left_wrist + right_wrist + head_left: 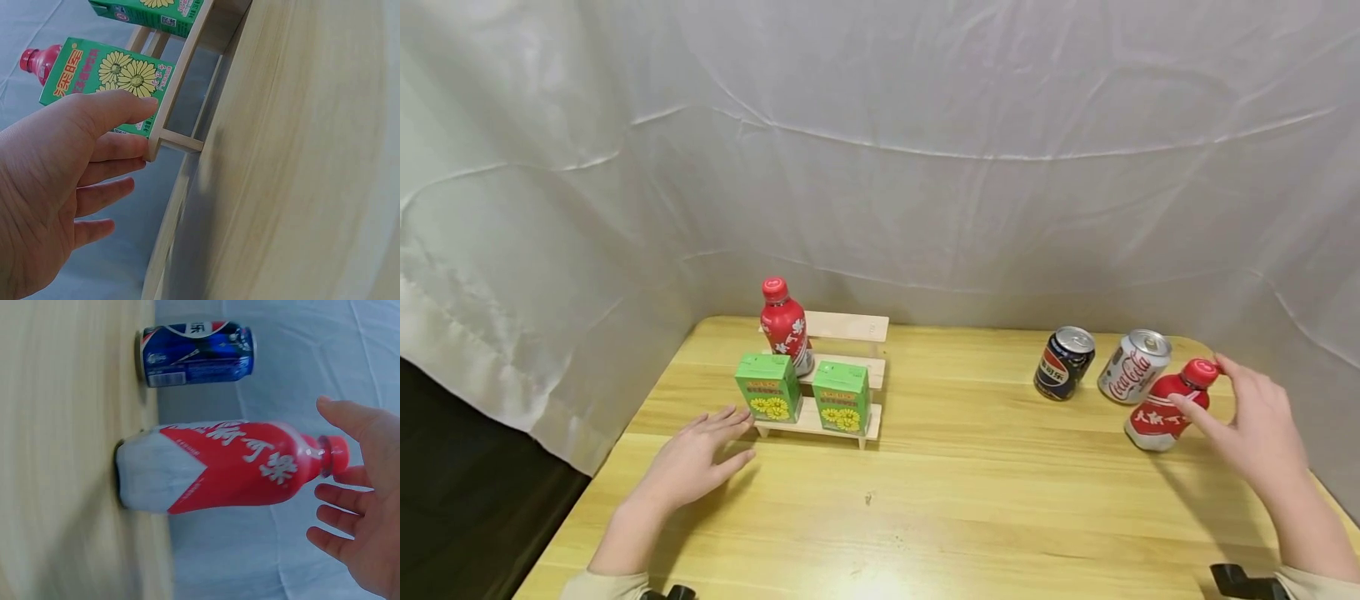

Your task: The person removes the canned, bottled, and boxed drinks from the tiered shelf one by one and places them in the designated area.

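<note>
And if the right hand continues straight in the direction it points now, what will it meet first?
The right hand would most likely meet the red bottle beside the silver can first; the bottle's cap lies close before the hand, though exact depth and contact are hard to judge.

Left grip (691,458), right grip (1261,427) — loosely spread (both)

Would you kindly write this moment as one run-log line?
left hand: beside rack; right hand: fingers spread near tabletop bottle; rack: racked bottle, two green cartons; table: dark can, silver can
</note>
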The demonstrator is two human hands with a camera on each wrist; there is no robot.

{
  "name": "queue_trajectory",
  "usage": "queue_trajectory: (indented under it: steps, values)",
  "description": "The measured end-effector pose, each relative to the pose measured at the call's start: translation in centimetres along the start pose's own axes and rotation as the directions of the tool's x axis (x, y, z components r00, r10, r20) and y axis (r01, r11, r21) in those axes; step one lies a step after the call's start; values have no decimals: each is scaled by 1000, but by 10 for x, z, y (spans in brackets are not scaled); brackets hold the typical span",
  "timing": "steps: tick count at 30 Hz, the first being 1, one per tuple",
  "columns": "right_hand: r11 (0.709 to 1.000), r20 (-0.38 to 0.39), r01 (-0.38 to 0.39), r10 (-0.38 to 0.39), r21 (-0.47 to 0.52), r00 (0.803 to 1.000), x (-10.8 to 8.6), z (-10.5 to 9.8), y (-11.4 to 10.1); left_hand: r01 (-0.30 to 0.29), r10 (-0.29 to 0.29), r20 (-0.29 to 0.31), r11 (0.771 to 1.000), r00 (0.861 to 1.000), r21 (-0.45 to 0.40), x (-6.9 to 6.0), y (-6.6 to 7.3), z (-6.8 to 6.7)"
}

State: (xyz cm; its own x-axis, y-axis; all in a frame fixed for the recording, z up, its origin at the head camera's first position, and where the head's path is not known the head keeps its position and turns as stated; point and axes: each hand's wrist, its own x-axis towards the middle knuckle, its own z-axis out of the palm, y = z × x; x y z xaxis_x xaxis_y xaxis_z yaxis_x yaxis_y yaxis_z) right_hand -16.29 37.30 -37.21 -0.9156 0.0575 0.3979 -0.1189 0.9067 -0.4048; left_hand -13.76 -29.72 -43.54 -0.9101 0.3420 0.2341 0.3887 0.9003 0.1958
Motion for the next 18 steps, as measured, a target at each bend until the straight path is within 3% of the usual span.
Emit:
queue_trajectory:
  steps: [5,10,13,18]
  values:
    - [1000,-27,23,-23,-16,999,-3,-5,-14,2,-2,-2,1000,1000,-4,-1,1,0]
    - [995,-90,99,-98,5,991,-7,-5,-34,1,-1,1,1000,1000,-7,0,3,1]
    - [980,-149,197,-191,32,970,-9,-1,-46,-3,3,-1,1000,1000,-9,1,3,1]
    - [932,-214,360,-346,31,913,-10,12,-62,-1,1,-5,1000,1000,-13,0,1,1]
